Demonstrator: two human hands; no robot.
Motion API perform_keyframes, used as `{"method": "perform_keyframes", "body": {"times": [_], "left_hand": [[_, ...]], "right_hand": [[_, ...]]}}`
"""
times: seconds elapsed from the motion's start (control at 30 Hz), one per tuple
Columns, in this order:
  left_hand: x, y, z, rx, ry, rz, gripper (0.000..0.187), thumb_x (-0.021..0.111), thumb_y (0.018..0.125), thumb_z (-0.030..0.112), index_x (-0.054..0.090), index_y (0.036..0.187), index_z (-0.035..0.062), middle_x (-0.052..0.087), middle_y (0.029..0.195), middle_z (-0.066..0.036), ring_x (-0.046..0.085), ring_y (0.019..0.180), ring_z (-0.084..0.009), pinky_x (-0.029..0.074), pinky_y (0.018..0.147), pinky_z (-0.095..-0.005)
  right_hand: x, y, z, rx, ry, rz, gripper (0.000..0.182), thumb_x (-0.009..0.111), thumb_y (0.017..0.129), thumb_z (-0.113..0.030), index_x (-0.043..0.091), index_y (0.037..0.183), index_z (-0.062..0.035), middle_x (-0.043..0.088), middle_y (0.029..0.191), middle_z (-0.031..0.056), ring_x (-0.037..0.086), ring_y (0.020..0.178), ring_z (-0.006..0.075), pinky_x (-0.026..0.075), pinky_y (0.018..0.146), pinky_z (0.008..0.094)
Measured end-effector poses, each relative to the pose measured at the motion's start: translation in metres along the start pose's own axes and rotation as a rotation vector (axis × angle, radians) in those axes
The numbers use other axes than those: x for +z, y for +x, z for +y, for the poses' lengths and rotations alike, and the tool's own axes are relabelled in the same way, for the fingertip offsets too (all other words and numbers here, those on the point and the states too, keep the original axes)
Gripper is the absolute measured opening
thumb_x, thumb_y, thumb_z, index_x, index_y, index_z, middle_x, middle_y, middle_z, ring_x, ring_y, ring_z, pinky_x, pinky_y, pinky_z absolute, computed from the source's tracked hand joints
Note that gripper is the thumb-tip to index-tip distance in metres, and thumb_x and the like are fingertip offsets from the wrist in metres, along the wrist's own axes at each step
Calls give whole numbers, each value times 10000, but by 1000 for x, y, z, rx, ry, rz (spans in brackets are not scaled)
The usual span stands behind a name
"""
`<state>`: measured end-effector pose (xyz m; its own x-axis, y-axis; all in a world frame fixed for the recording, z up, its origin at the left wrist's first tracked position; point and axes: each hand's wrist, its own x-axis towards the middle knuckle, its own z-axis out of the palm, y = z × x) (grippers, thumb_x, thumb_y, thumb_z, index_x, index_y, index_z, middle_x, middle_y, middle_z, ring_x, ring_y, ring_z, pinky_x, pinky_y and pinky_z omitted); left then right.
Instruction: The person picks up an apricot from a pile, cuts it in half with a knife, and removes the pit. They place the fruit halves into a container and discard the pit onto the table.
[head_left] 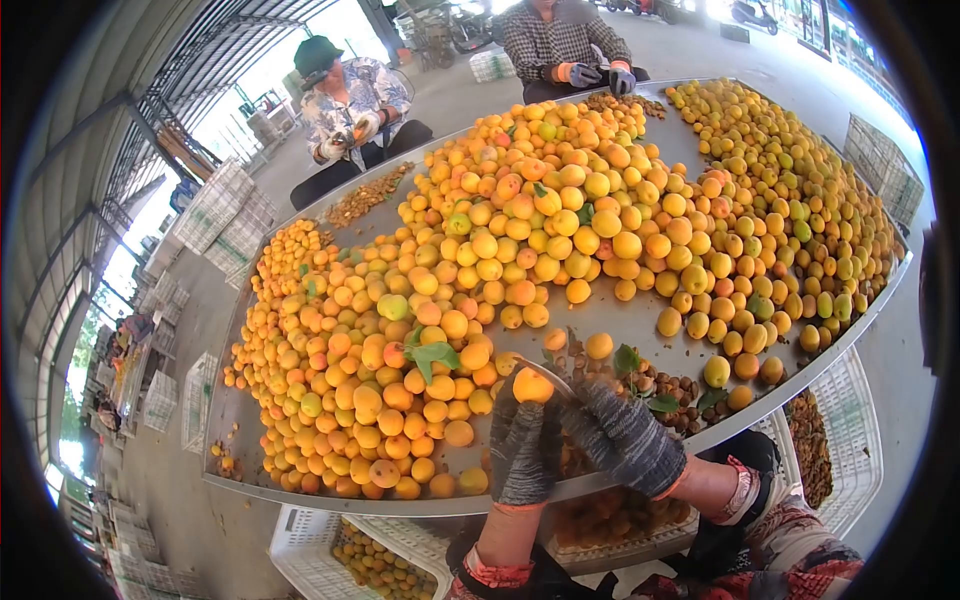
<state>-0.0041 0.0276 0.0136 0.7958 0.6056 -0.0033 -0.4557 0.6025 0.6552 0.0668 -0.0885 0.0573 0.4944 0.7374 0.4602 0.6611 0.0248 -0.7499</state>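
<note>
My left hand [522, 445], in a grey knit glove, is closed around an orange apricot [532, 385] at the near edge of the metal table [640, 315]. My right hand [625, 435], also gloved, grips a small knife whose blade [548, 374] lies across the top of that apricot. A heap of brown pits [665, 385] with a few green leaves sits just behind my right hand.
A huge pile of apricots [540, 240] covers the table. Two other people sit at the far side, one at far left [350, 105], one at far centre [565, 45], both gloved. White plastic crates [310, 545] with fruit stand below the table edge; more crates [225, 205] are stacked at left.
</note>
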Motion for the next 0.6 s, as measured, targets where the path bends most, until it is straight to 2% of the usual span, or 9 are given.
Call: {"method": "perform_keyframes", "body": {"times": [0.03,0.1,0.23,0.37,0.4,0.43,0.5,0.53,0.6], "left_hand": [[0,-1,0,5,40,18,380,608,822,120,469,1170,57,527,1080,-30,513,975,-140,442,844,-279],[6,-1,-1,27,33,15,369,610,819,116,479,1159,59,532,1071,-27,515,965,-138,437,838,-270],[4,-1,-3,63,54,-12,351,619,807,102,500,1133,45,543,1052,-29,518,950,-132,423,841,-259],[2,-6,2,64,243,57,357,618,803,90,498,1134,26,545,1048,-37,520,946,-136,416,849,-270],[5,-6,3,81,292,39,357,638,791,118,502,1112,41,549,994,-28,516,875,-112,425,777,-244],[6,-7,4,97,341,21,357,657,779,147,506,1090,56,552,940,-19,512,805,-87,434,705,-218],[0,-7,6,96,395,1,365,631,792,109,497,1123,31,553,988,-34,515,868,-109,423,772,-234],[-3,-7,7,94,450,-21,376,606,805,71,488,1156,5,553,1036,-50,517,931,-131,412,839,-250],[-4,-7,12,60,496,-23,374,598,814,81,483,1161,1,555,1032,-50,517,926,-130,414,830,-248]], "right_hand": [[1,-1,1,1,0,0,458,554,830,-100,384,1240,15,584,884,218,591,744,357,467,614,396],[4,-3,2,64,77,5,358,582,788,5,476,1127,54,557,1016,192,563,932,322,452,796,363],[7,-7,2,151,23,-9,370,580,788,10,471,1138,62,545,1049,199,553,960,318,446,818,356],[5,-13,20,-80,-16,-24,386,554,808,16,445,1174,65,538,1082,193,547,992,291,446,832,339],[4,-14,23,-188,-81,-28,388,544,816,18,435,1186,63,537,1096,188,548,999,270,449,830,327],[3,-14,22,-188,-81,-29,388,544,816,18,435,1186,63,537,1096,188,548,999,270,449,830,327],[1,-14,19,234,717,-79,398,530,828,17,425,1211,41,542,1114,167,556,995,224,451,829,306],[-3,-14,21,234,717,-78,398,530,828,17,425,1211,41,542,1114,167,556,995,224,451,829,306],[-17,-10,28,-105,32,-216,419,536,829,12,418,1231,14,554,1114,140,558,998,197,450,828,286]]}}
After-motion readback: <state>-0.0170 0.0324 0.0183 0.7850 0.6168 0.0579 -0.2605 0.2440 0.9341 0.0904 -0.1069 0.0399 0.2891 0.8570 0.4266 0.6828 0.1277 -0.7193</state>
